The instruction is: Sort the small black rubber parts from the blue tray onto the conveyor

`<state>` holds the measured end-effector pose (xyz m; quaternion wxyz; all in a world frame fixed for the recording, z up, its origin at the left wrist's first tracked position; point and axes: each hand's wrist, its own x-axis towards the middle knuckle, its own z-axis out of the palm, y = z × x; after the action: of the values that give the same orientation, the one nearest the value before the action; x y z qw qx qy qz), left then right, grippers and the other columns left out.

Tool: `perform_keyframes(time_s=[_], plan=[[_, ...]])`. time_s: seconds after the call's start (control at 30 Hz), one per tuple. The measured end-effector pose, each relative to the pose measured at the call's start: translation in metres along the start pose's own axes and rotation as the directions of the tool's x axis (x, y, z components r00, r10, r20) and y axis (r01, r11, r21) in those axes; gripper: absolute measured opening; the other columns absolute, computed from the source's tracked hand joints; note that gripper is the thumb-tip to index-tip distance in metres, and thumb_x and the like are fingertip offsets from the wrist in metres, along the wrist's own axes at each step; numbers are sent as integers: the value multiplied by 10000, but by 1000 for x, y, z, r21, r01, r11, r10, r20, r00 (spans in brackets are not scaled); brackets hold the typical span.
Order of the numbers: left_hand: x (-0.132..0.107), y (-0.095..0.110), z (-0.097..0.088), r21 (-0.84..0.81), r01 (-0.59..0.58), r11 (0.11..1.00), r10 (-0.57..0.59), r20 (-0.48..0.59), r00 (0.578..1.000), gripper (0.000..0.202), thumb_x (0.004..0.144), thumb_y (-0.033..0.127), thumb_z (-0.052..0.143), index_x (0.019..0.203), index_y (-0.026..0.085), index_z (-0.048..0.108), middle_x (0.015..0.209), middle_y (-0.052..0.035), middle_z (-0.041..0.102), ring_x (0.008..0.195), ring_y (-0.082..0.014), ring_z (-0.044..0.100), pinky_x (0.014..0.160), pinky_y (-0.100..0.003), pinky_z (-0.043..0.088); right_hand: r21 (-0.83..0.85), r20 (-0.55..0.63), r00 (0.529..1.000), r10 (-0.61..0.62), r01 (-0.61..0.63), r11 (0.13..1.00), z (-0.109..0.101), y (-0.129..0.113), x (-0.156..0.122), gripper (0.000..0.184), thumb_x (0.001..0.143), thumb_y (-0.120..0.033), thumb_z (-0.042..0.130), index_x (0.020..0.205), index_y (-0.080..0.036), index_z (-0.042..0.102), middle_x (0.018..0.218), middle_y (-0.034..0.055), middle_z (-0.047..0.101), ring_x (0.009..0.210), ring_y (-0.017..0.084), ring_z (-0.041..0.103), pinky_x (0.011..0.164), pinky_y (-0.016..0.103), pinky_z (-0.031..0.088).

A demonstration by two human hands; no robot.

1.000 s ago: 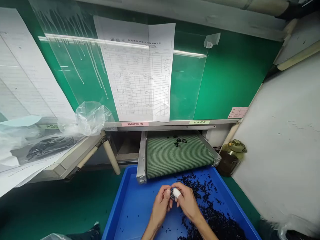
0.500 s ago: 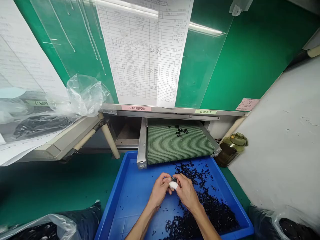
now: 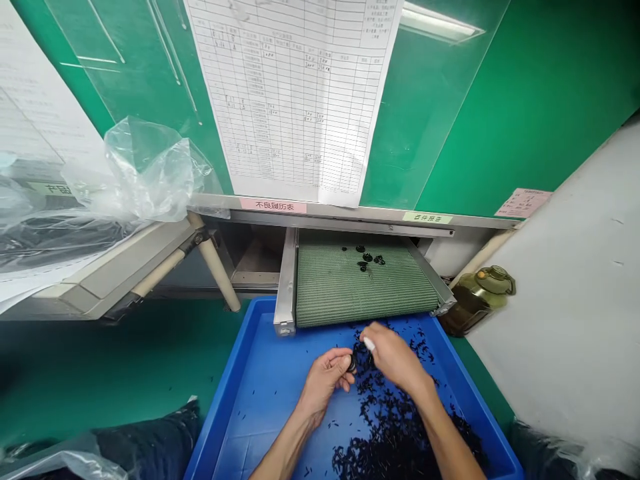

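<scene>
My left hand (image 3: 325, 383) pinches a small round black part (image 3: 352, 364) between thumb and fingers, above the blue tray (image 3: 265, 373). To its right and slightly higher is my right hand (image 3: 397, 357), fingers curled together, with a white wrap (image 3: 369, 344) on one digit. Whatever its fingertips hold, if anything, is hidden. The two hands are apart. Below and right of them, many tiny black pieces (image 3: 395, 433) lie heaped and scattered in the tray.
A green conveyor belt (image 3: 345, 293) ends over the tray's far side, carrying several black parts (image 3: 368, 257). A bottle (image 3: 483, 297) stands at the right by the wall. Plastic bags of dark parts (image 3: 145, 433) lie at the lower left. A table (image 3: 120, 273) with plastic wrap stands left.
My right hand has come away from the black part, moving up and right. My left hand still holds the part. The view has shifted slightly.
</scene>
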<state>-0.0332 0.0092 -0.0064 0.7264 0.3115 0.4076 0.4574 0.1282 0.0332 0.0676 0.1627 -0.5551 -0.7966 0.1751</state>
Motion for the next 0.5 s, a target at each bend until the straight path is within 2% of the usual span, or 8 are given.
perform_keyframes(time_s=[0.1, 0.13, 0.2, 0.27, 0.37, 0.43, 0.5], plan=[[2, 3, -3, -122, 55, 991, -62, -48, 997, 409, 652, 393, 758, 926, 129, 611, 669, -14, 613, 522, -100, 589, 463, -189, 422, -204, -188, 982, 27, -66, 977, -40, 2, 44, 372, 791, -50, 379, 1044, -225, 588, 994, 67, 573, 859, 184, 529, 688, 266, 374], [3, 3, -5, -161, 63, 985, -73, -58, 996, 379, 657, 379, 757, 907, 135, 608, 676, -9, 605, 529, -99, 596, 468, -186, 429, -217, -220, 975, 41, -90, 972, -50, 2, 62, 388, 815, -73, 380, 1117, -233, 566, 1040, 73, 567, 870, 187, 536, 705, 273, 381], [5, 3, -8, -212, 66, 975, -81, -65, 995, 328, 671, 355, 753, 866, 145, 595, 694, -5, 598, 542, -89, 598, 470, -172, 429, -213, -207, 976, 73, -118, 970, -63, 2, 101, 396, 836, -118, 410, 1188, -242, 540, 1086, 84, 563, 871, 190, 553, 721, 285, 391], [6, 2, -11, -236, 65, 970, -82, -63, 995, 302, 681, 344, 750, 836, 150, 577, 700, 0, 594, 546, -75, 586, 463, -157, 416, -195, -148, 983, 106, -134, 972, -68, 4, 136, 357, 788, -137, 509, 1121, -231, 598, 1044, 89, 590, 848, 198, 570, 705, 287, 395], [7, 0, -13, -228, 61, 972, -75, -54, 996, 295, 677, 336, 754, 785, 153, 549, 683, 10, 584, 529, -61, 561, 459, -151, 403, -146, -53, 987, 154, -160, 976, -71, 12, 172, 253, 657, -81, 609, 866, -200, 688, 842, 60, 642, 760, 184, 586, 647, 259, 392], [7, -2, -12, -218, 62, 974, -74, -50, 996, 295, 673, 333, 749, 755, 157, 528, 682, 7, 590, 524, -65, 558, 461, -160, 404, -97, -41, 984, 172, -176, 980, -75, 19, 181, 230, 622, -46, 595, 775, -188, 692, 745, 48, 644, 727, 176, 589, 630, 249, 388], [6, -2, -11, -220, 68, 973, -80, -49, 996, 292, 664, 319, 740, 745, 166, 505, 711, -7, 612, 533, -78, 568, 468, -175, 409, -34, -89, 981, 175, -178, 983, -80, 25, 179, 271, 628, -32, 554, 807, -185, 690, 740, 54, 650, 752, 184, 596, 653, 256, 395]])
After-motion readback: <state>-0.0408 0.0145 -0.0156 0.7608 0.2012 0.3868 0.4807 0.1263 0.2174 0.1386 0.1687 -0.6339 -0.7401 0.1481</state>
